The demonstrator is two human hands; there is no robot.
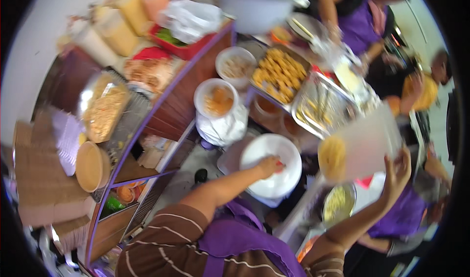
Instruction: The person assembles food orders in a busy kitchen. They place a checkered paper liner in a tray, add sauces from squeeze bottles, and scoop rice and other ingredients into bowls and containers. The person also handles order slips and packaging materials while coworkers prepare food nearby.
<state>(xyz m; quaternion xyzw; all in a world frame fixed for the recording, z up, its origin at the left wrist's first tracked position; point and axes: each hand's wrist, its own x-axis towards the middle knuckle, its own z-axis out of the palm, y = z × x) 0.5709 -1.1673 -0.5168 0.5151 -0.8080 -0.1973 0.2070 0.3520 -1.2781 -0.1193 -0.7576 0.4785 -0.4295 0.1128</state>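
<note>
- Under the left hand lies a round white plate; the fingers curl down onto something small and red on it, though whether they pinch it is too blurred to tell.
- Up at the right hand, fingers clamp the lower corner of a clear bag with yellow food at its left end; its long axis runs left to right.
- Both hands sit well apart.
- Beyond the plate stand a lined white bucket and a tray of fried pieces, crowding the far side.
- Just below the bag sits a steel bowl.
</note>
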